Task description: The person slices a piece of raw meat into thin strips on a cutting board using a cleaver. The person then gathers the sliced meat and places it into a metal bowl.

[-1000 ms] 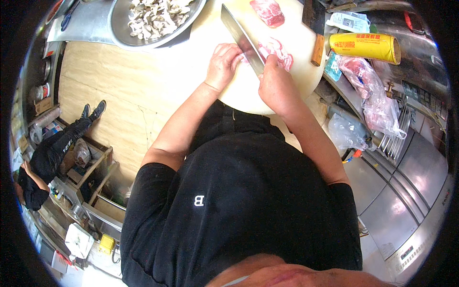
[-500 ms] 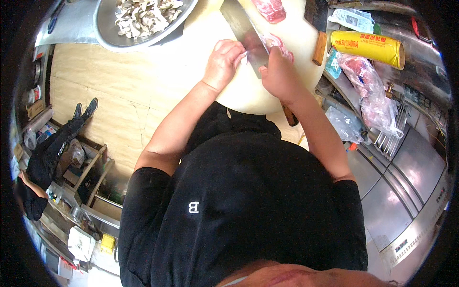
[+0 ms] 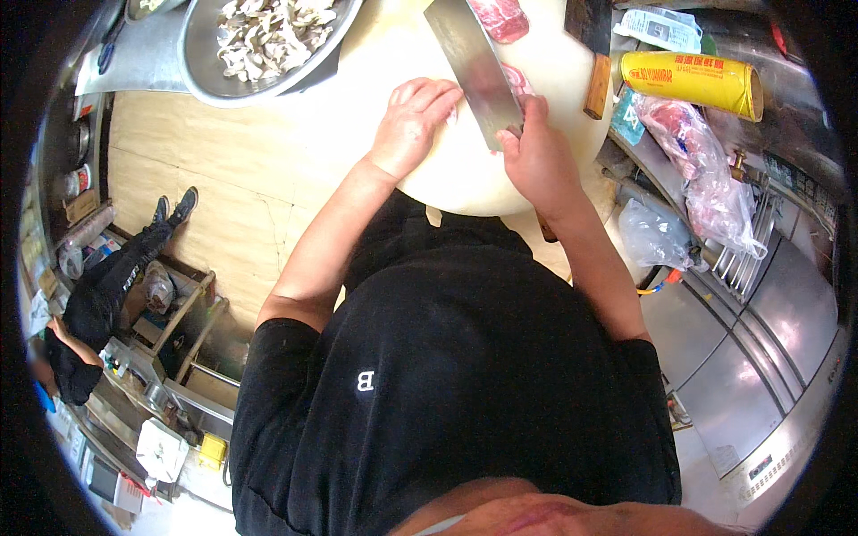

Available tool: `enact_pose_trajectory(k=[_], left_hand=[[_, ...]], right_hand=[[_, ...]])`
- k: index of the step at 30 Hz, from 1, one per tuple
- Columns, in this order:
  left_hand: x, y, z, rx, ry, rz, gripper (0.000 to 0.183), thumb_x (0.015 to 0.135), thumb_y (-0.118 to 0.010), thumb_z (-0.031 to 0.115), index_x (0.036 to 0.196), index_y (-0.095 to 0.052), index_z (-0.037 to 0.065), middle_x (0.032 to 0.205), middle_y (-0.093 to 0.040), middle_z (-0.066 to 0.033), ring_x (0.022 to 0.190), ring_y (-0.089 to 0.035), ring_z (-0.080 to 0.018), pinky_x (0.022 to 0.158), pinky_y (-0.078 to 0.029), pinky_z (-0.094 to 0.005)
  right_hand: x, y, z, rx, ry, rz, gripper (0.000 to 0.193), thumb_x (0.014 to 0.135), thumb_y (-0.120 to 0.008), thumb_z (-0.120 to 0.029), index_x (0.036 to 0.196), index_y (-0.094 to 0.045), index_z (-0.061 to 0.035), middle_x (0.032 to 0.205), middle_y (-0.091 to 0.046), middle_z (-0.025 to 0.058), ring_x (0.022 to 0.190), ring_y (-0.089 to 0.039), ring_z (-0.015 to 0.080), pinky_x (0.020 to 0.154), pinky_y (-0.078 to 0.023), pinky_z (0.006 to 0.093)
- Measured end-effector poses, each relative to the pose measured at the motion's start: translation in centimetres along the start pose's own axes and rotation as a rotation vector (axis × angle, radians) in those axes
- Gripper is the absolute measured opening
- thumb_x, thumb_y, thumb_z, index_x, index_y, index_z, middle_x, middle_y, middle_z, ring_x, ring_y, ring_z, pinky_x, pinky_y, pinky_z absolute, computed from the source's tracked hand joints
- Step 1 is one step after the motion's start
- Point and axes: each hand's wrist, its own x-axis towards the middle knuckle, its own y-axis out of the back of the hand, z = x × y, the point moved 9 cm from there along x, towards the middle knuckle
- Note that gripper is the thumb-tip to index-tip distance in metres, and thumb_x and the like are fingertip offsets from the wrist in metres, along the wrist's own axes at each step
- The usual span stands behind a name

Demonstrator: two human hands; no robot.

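A bowl (image 3: 198, 61) held mushrooms (image 3: 273, 40), a bag (image 3: 737, 219) meat (image 3: 668, 134). The right hand (image 3: 543, 165) grasped a cleaver (image 3: 476, 71); whether the left hand (image 3: 411, 121) gripped, I couldn't tell.

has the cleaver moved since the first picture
Yes: judged against the red meat lump on the board, the cleaver has shifted right, closer to the lump.

My right hand (image 3: 541, 165) hides the handle of the cleaver (image 3: 478, 76), whose far end the upper edge clips. Right of the cleaver, sliced meat (image 3: 517, 80) is partly covered; past it, the meat block (image 3: 500, 20) is cut off above. Left of the cleaver, a pale scrap (image 3: 452, 117) by my left hand (image 3: 409, 125) is too small to identify, and the metal bowl's (image 3: 204, 54) far rim is out of frame.
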Motion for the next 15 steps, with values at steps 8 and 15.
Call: enact_pose_trajectory(k=[8, 15], left_hand=[[-2.0, 1.3, 0.0, -0.007, -0.066, 0.012, 0.024, 0.074, -0.063, 0.005, 0.096, -0.07, 0.007, 0.1, -0.066, -0.0072, 0.098, -0.062, -0.0264, 0.086, -0.051, -0.0358], [-2.1, 1.3, 0.1, -0.057, -0.113, 0.022, 0.023, 0.07, -0.066, 0.003, 0.091, -0.072, 0.007, 0.095, -0.068, -0.0066, 0.094, -0.064, -0.0251, 0.08, -0.054, -0.0339]], right_hand=[[-1.6, -1.4, 0.3, -0.114, 0.034, -0.04, 0.042, 0.089, -0.063, -0.014, 0.122, -0.041, 0.0, 0.087, -0.066, 0.0284, 0.081, -0.065, 0.0463, 0.071, -0.05, 0.0548], [-3.4, -1.5, -1.3, -0.22, 0.106, -0.035, 0.039, 0.09, -0.062, -0.015, 0.121, -0.042, -0.0017, 0.073, -0.065, 0.0235, 0.072, -0.064, 0.0457, 0.067, -0.049, 0.0561]])
